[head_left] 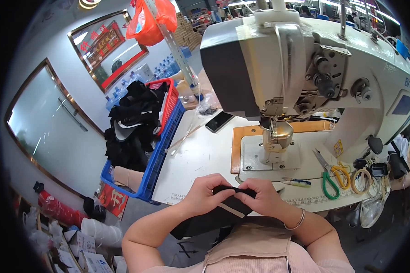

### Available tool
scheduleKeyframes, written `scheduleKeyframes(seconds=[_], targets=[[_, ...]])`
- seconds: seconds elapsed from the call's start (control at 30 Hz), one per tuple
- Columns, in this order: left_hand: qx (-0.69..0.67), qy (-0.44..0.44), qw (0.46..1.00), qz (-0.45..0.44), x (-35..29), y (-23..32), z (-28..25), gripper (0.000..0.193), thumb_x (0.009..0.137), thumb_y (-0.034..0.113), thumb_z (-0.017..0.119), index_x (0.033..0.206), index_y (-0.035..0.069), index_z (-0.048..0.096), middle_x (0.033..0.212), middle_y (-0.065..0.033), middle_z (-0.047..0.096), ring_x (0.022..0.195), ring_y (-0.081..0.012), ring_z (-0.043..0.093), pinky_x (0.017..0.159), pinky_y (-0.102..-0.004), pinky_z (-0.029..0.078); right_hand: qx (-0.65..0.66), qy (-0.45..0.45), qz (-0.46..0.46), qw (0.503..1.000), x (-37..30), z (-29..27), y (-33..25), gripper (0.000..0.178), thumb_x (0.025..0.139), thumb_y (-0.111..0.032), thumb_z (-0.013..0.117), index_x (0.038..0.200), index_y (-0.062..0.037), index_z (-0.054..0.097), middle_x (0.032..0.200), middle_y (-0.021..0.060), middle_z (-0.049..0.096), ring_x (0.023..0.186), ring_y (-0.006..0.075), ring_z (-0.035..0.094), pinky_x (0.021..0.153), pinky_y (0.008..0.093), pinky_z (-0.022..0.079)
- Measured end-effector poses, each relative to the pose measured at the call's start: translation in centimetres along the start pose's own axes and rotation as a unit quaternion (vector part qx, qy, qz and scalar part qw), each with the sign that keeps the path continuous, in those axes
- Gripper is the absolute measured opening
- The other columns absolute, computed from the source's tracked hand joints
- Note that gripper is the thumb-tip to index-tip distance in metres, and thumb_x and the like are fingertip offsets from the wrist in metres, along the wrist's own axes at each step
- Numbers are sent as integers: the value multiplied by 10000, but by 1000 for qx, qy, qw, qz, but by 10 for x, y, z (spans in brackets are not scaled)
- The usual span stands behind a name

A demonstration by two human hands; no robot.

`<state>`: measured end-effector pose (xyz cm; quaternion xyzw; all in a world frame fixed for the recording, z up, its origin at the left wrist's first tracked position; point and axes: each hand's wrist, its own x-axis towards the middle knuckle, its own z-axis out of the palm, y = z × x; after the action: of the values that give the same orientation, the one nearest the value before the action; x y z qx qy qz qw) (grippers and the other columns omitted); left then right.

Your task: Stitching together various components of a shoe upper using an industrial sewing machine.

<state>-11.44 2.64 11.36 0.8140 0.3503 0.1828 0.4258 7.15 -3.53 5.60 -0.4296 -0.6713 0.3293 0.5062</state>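
Black fabric piece [223, 210] | left hand [204, 194] grip pinching it | right hand [263, 196] grip pinching it | before sewing machine [305, 68]

Your left hand [204, 194] and right hand [261, 196] meet at centre, fingers [223, 181] curled in a pinch, knuckles up. Both forearms bent inward, elbows out; right wrist cocked.

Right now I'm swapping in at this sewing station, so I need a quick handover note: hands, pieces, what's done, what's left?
Left hand and right hand: both pinch one black fabric piece at the table edge, over the lap.
Sewing machine: nothing under its presser foot.
Blue basket to the left holds more black pieces.
Scissors lie right of the needle plate.
Done: piece picked up. Left: not yet at the needle.
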Motion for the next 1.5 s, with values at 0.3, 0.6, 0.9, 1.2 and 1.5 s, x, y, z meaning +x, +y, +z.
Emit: scheduleKeyframes(seconds=[0.3,0.6,0.9,1.2,1.5], targets=[[77,34,990,113,7,-12,10,108,779,84,677,833,7,624,721,-72,621,635,-119,565,586,-238,454,-11,-3,2,1000,-7,1,10,160,780,-126,672,849,5,611,711,103,603,610,165,555,579,275,444],[-129,-128,970,-161,8,-39,-25,326,923,276,505,1084,9,601,978,-51,617,907,-96,536,821,-248,433,115,-22,128,985,4,3,32,152,818,-163,653,851,-15,638,668,-12,589,611,45,485,565,214,422],[-292,-31,956,16,-80,-131,-53,426,811,95,588,1215,-7,497,1151,-111,572,1084,-180,524,944,-310,397,189,241,206,929,4,-16,88,127,842,-126,618,783,-16,596,667,-26,511,626,58,451,570,221,376],[-305,252,914,-89,-59,-79,1,296,738,45,722,1009,2,609,790,-8,616,708,-55,555,642,-182,452,-294,253,-94,917,2,1,47,282,804,-67,602,1054,5,494,1045,141,508,910,277,523,820,350,422],[-280,232,932,-16,-44,-67,14,489,687,-6,754,1111,17,511,710,17,557,658,-23,502,575,-158,405,-40,-76,-47,995,46,44,10,178,799,-80,621,959,-2,602,891,141,601,835,274,582,748,316,458]])
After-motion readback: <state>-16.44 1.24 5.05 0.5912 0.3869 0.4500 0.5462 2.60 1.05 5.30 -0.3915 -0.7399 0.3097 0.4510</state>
